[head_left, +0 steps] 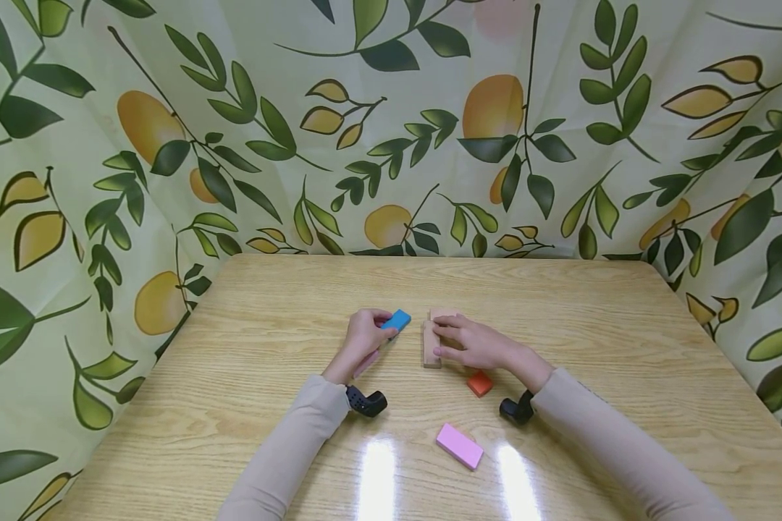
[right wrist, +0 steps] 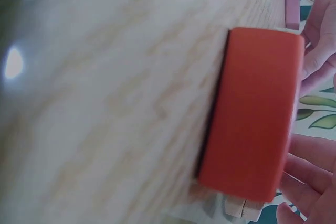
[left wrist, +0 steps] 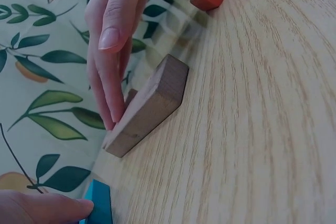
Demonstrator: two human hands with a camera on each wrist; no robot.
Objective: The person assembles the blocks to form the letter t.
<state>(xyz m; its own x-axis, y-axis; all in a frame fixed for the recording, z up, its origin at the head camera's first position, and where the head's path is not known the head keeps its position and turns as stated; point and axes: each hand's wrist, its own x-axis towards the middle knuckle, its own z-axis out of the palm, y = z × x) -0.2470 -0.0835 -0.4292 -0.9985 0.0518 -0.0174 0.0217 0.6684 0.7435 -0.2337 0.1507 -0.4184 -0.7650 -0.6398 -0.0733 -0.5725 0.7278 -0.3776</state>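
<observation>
My left hand (head_left: 363,336) pinches a blue rectangular block (head_left: 396,320) between thumb and fingers, left of the wooden blocks. In the left wrist view its thumb lies against the blue block (left wrist: 100,203). With its fingertips, my right hand (head_left: 474,343) touches a plain wooden block (head_left: 431,346); in the left wrist view the thumb is raised off that wooden block (left wrist: 147,108). Another pale block (head_left: 444,312) shows behind, partly covered by the right hand. An orange-red block (head_left: 479,383) lies just below the right hand and looms large in the right wrist view.
A bright pink block (head_left: 459,446) lies nearer the front of the wood-grain table (head_left: 287,297). A dusky pink block (head_left: 366,363) is partly hidden beside the left wrist. A leaf-and-fruit patterned cloth (head_left: 391,145) hangs behind the table and at its sides.
</observation>
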